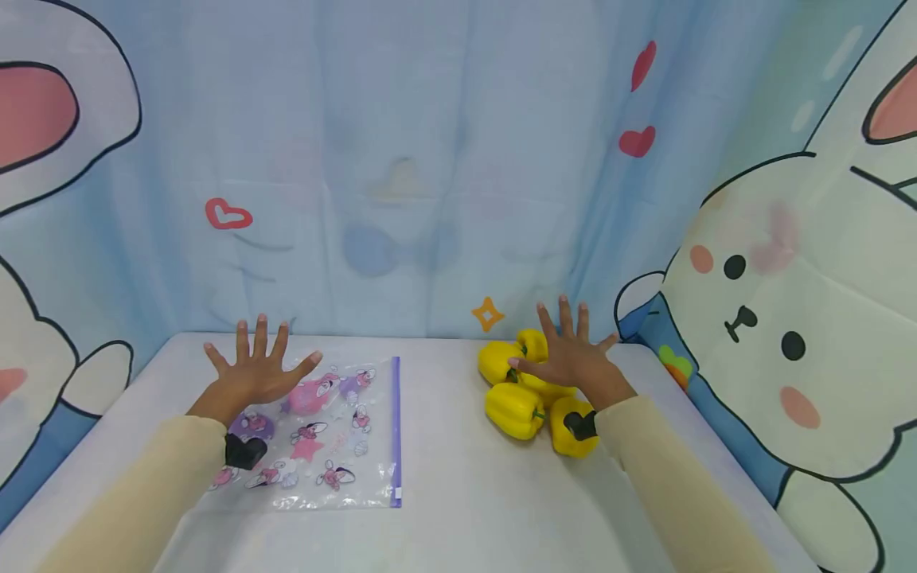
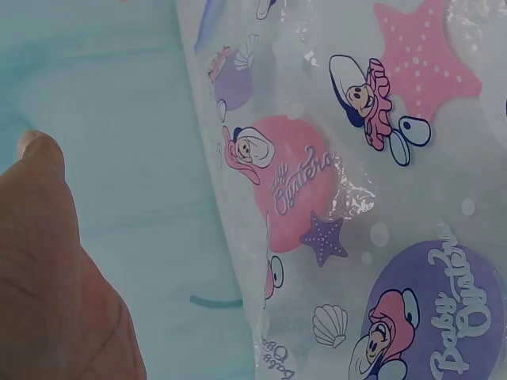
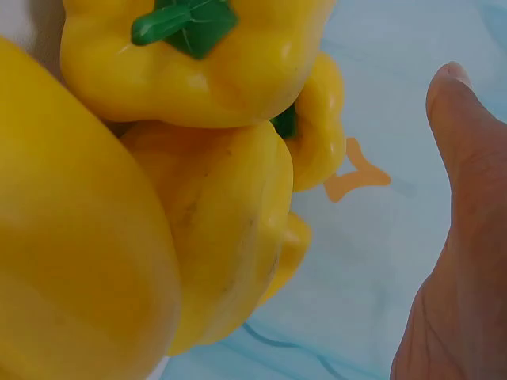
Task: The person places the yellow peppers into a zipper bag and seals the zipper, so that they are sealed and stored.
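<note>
My left hand [image 1: 254, 376] is spread flat above the upper left of a clear zip bag [image 1: 372, 438] printed with pink and purple sea cartoons; its fingers point away from me and it holds nothing. The left wrist view shows the bag [image 2: 317, 111] close up beside my thumb. Spread the same way, my right hand [image 1: 573, 362] hangs over several yellow bell peppers [image 1: 512, 410] heaped at the right, hiding some of them. In the right wrist view a pepper with a green stem [image 3: 198, 79] fills the top left, apart from my thumb.
A white table [image 1: 444, 477] carries both the bag and the peppers. The bag's purple zip strip [image 1: 396, 430] faces the middle of the table. Behind the far edge hangs a light blue curtain [image 1: 394, 159] with hearts and cartoon rabbits, which continues along both sides.
</note>
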Demonstrator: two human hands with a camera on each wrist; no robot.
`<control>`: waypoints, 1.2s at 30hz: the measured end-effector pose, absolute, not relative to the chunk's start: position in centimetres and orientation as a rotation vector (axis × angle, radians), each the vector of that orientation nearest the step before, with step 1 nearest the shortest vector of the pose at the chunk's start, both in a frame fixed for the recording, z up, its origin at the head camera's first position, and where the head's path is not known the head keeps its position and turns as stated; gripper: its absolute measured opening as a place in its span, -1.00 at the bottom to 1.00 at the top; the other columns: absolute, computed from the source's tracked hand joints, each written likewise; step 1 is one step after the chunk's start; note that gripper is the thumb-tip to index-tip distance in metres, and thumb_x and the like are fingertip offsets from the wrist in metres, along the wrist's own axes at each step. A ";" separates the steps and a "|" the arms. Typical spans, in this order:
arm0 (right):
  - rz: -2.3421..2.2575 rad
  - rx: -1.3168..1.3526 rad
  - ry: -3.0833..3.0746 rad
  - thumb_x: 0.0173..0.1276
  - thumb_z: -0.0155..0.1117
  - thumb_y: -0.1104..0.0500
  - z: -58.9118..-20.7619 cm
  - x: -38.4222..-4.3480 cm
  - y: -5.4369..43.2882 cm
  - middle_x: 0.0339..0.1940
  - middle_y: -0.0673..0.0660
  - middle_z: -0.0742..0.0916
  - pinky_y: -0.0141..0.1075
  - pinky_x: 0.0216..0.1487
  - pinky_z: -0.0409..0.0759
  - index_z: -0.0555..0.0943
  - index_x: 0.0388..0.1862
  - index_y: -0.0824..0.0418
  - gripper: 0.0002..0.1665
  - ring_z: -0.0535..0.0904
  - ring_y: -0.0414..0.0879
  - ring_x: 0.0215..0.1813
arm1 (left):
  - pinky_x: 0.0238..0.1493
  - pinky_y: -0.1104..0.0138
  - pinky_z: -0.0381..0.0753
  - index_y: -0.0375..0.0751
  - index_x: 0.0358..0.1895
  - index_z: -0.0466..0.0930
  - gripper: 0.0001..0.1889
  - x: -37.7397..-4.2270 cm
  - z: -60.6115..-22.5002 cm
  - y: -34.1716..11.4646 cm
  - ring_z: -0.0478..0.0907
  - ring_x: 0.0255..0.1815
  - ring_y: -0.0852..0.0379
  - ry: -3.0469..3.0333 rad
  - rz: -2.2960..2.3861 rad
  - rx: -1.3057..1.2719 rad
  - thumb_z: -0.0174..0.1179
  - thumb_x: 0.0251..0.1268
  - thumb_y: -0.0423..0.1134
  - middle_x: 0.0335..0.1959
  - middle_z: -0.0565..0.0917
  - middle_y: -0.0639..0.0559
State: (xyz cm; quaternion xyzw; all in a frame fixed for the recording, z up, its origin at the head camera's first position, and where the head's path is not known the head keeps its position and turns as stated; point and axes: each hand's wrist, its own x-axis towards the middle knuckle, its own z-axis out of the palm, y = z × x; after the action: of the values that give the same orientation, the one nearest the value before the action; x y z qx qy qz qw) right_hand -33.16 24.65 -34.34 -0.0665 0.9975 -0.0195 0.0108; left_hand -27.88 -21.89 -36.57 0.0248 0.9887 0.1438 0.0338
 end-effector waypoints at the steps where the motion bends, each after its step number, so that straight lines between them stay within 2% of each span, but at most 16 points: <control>1: -0.075 -0.202 3.108 0.08 -0.07 -0.66 -34.4 -33.1 24.7 0.52 0.29 -0.44 0.64 0.02 -0.43 -0.35 0.60 0.05 0.38 -0.62 0.37 0.45 | -0.04 -0.33 -0.93 -0.31 0.54 -0.32 0.09 -27.9 -36.6 -21.8 -0.75 0.40 -0.42 3.042 0.440 0.078 -0.36 0.22 0.51 0.48 -0.51 -0.44; 5: -0.108 -0.178 3.086 0.09 -0.03 -0.63 -34.9 -32.8 24.8 0.52 0.32 -0.42 0.64 0.02 -0.44 -0.33 0.60 0.07 0.37 -0.60 0.43 0.44 | -0.03 -0.33 -0.93 -0.30 0.54 -0.33 0.09 -28.0 -37.0 -21.8 -0.75 0.40 -0.41 3.038 0.421 0.077 -0.37 0.22 0.52 0.48 -0.51 -0.44; 10: -0.106 -0.172 3.079 0.08 -0.08 -0.65 -35.5 -33.0 24.9 0.52 0.31 -0.44 0.64 0.00 -0.46 -0.34 0.60 0.05 0.37 -0.62 0.44 0.43 | -0.03 -0.33 -0.92 -0.31 0.54 -0.32 0.09 -28.0 -37.4 -21.8 -0.74 0.40 -0.41 3.041 0.422 0.068 -0.36 0.22 0.51 0.48 -0.50 -0.44; 20: -0.112 -0.257 3.072 0.15 -0.07 -0.61 -35.2 -32.7 23.6 0.53 0.27 -0.42 0.66 0.00 -0.40 -0.32 0.60 0.03 0.31 -0.56 0.36 0.48 | -0.03 -0.35 -0.91 -0.31 0.54 -0.32 0.09 -27.5 -37.4 -21.4 -0.69 0.43 -0.39 3.051 0.407 0.097 -0.38 0.23 0.51 0.49 -0.50 -0.41; 23: -0.149 -0.319 3.100 0.25 -0.02 -0.51 -35.4 -32.8 23.0 0.55 0.27 -0.38 0.66 0.02 -0.36 -0.32 0.60 0.05 0.23 -0.51 0.32 0.51 | 0.00 -0.37 -0.87 -0.31 0.55 -0.30 0.07 -27.4 -37.6 -21.1 -0.67 0.44 -0.39 3.075 0.383 0.122 -0.35 0.24 0.49 0.50 -0.49 -0.40; 28: -0.297 -0.420 3.122 0.40 0.11 -0.22 -35.5 -32.4 21.6 0.58 0.27 -0.28 0.62 0.09 -0.36 -0.31 0.61 0.06 0.09 -0.42 0.25 0.54 | 0.02 -0.35 -0.87 -0.29 0.55 -0.29 0.04 -27.0 -38.3 -20.3 -0.64 0.45 -0.38 3.092 0.378 0.169 -0.33 0.28 0.46 0.51 -0.48 -0.37; 33: -0.385 -0.524 3.115 0.42 0.12 -0.12 -35.9 -31.9 20.0 0.60 0.22 -0.21 0.59 0.13 -0.38 -0.24 0.61 0.09 0.03 -0.38 0.20 0.56 | 0.06 -0.37 -0.83 -0.29 0.55 -0.27 0.02 -26.4 -39.3 -19.4 -0.59 0.47 -0.38 3.062 0.404 0.218 -0.33 0.30 0.45 0.52 -0.45 -0.36; 36: -0.423 -0.576 3.098 0.44 0.10 -0.11 -36.2 -31.6 19.1 0.60 0.21 -0.16 0.58 0.17 -0.28 -0.24 0.61 0.07 0.01 -0.35 0.17 0.57 | 0.09 -0.37 -0.81 -0.28 0.56 -0.26 0.03 -26.0 -39.8 -18.6 -0.55 0.48 -0.37 3.037 0.407 0.247 -0.28 0.29 0.45 0.53 -0.42 -0.35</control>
State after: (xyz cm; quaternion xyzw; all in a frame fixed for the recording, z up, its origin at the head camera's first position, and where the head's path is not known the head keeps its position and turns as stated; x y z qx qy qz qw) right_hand -31.61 19.14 -36.19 -0.1813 0.9742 -0.1329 -0.0191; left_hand -25.97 -18.64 -39.76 0.0804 0.9873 0.1324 0.0340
